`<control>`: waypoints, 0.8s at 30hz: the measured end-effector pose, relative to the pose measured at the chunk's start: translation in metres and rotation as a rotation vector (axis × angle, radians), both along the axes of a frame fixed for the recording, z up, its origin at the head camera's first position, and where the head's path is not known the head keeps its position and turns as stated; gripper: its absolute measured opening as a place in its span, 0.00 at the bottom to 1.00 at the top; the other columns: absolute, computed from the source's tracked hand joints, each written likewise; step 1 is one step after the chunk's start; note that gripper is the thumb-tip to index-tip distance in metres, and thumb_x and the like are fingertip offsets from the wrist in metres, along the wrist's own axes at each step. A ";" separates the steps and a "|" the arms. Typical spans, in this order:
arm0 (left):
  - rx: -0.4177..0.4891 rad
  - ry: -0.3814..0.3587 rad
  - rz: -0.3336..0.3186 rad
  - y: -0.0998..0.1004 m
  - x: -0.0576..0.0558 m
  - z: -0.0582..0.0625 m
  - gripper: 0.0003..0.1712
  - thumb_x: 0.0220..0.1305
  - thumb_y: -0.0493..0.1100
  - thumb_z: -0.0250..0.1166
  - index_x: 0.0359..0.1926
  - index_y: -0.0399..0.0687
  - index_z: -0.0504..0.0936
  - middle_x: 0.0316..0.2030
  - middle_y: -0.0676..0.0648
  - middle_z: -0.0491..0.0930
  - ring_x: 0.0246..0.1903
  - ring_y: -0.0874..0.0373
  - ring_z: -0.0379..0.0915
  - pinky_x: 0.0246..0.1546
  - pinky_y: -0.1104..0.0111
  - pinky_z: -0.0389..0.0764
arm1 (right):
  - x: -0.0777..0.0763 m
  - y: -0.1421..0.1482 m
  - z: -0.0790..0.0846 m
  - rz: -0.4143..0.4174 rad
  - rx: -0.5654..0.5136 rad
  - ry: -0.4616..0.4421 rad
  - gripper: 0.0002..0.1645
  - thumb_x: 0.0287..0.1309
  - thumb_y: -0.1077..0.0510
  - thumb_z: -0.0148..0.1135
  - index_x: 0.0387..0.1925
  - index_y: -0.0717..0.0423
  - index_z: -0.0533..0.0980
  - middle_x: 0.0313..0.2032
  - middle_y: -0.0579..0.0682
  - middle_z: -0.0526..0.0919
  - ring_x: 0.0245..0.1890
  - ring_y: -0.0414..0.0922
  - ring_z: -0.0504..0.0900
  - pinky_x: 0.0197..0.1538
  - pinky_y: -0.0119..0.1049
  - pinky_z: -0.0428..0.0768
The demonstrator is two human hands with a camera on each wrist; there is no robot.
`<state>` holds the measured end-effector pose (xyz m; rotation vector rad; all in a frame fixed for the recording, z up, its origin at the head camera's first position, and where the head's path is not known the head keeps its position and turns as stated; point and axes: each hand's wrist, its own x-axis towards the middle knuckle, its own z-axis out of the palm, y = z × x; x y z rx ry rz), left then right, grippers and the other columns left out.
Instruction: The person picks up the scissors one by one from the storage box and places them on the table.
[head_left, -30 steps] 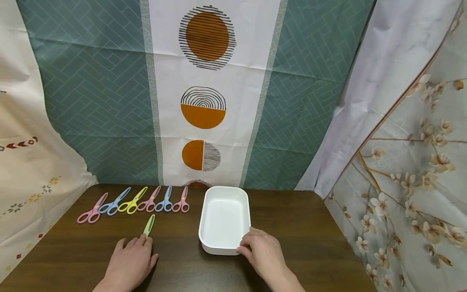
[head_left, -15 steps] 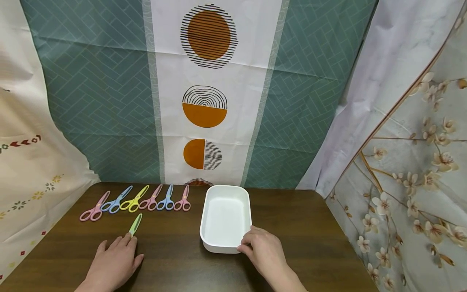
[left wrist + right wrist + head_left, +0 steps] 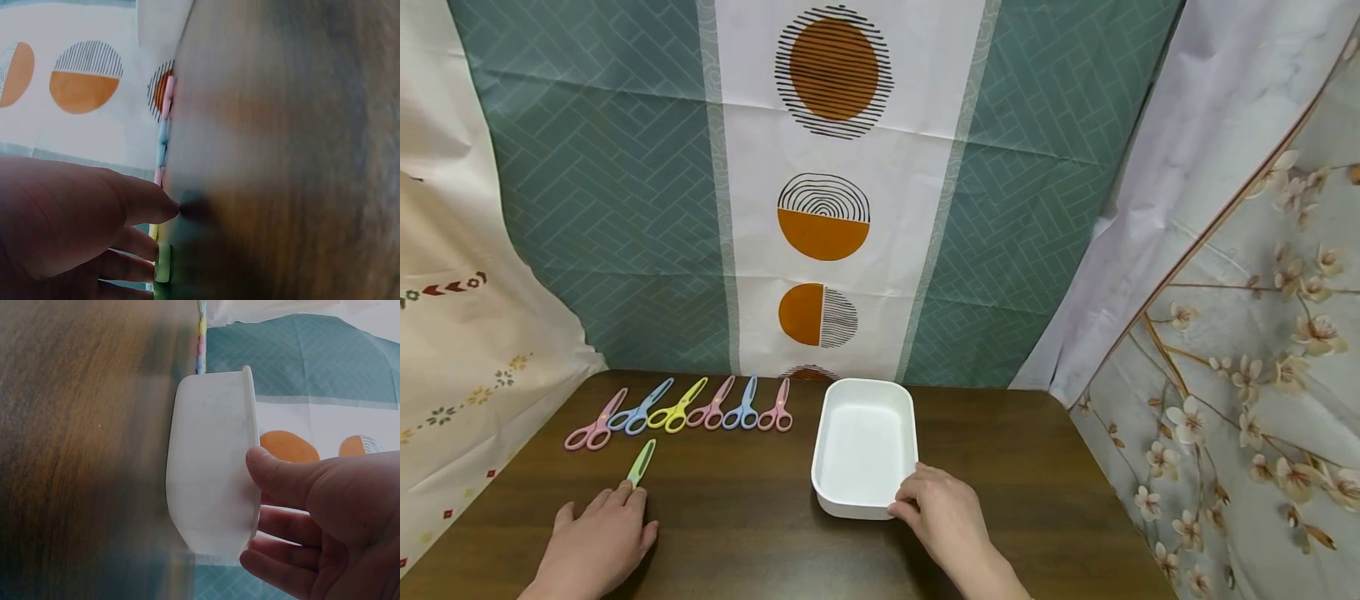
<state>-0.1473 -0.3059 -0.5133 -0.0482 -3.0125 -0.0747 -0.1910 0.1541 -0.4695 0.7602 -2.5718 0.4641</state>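
A pair of green scissors (image 3: 642, 463) lies at the left of the dark table, blade pointing away from me. My left hand (image 3: 593, 542) is palm down over its handles, fingers extended and fingertips pressing on them, so most of the handles are hidden. In the left wrist view the fingertips meet a green handle loop (image 3: 163, 262), the thumb reaching out apart from it. A white rectangular tray (image 3: 853, 508) stands at the table's middle. My right hand (image 3: 949, 515) holds its near right corner, thumb on the rim in the right wrist view, with the other fingers bent along the edge.
Several scissors stand in a row along the back left: pink (image 3: 597, 423), blue (image 3: 642, 410), yellow (image 3: 677, 407), and more pink and blue ones up to the tray. A patterned curtain (image 3: 842, 275) hangs behind the table (image 3: 737, 533), with a floral cloth (image 3: 1262, 375) at the right.
The left hand has slid leftward across the table, and the green scissors have moved left with it, below the pink and blue pairs. The right hand and tray have stayed put.
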 end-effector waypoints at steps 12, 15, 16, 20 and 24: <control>0.088 -0.107 0.080 -0.033 0.006 -0.002 0.28 0.70 0.49 0.73 0.55 0.27 0.82 0.59 0.20 0.79 0.58 0.24 0.76 0.47 0.12 0.61 | 0.002 -0.002 -0.001 -0.017 0.015 -0.003 0.12 0.48 0.51 0.89 0.25 0.40 0.87 0.36 0.36 0.91 0.56 0.47 0.91 0.47 0.44 0.89; 0.103 -0.103 0.085 -0.041 0.006 -0.004 0.27 0.70 0.48 0.73 0.55 0.27 0.82 0.59 0.20 0.79 0.59 0.24 0.76 0.46 0.11 0.59 | 0.001 -0.002 -0.002 -0.018 0.016 0.003 0.12 0.48 0.51 0.89 0.25 0.40 0.87 0.36 0.36 0.91 0.56 0.47 0.90 0.47 0.43 0.89; 0.109 -0.094 0.086 -0.044 0.006 -0.004 0.27 0.70 0.48 0.73 0.55 0.26 0.82 0.59 0.19 0.79 0.59 0.24 0.76 0.46 0.11 0.57 | 0.001 -0.002 -0.001 -0.018 0.015 0.004 0.12 0.48 0.51 0.89 0.25 0.40 0.87 0.37 0.36 0.91 0.56 0.46 0.90 0.46 0.43 0.89; 0.128 -0.067 0.083 -0.052 0.006 -0.005 0.26 0.69 0.46 0.73 0.53 0.25 0.81 0.57 0.20 0.80 0.57 0.24 0.77 0.47 0.10 0.52 | 0.000 -0.002 -0.001 -0.019 0.013 0.006 0.13 0.48 0.51 0.89 0.25 0.40 0.87 0.36 0.36 0.91 0.55 0.45 0.90 0.45 0.43 0.88; 0.139 -0.106 0.082 -0.058 0.006 -0.006 0.29 0.70 0.48 0.73 0.54 0.23 0.79 0.56 0.20 0.80 0.57 0.22 0.77 0.48 0.08 0.47 | 0.001 -0.001 -0.001 -0.022 0.018 -0.001 0.12 0.48 0.50 0.89 0.25 0.41 0.88 0.37 0.37 0.92 0.57 0.47 0.90 0.47 0.45 0.89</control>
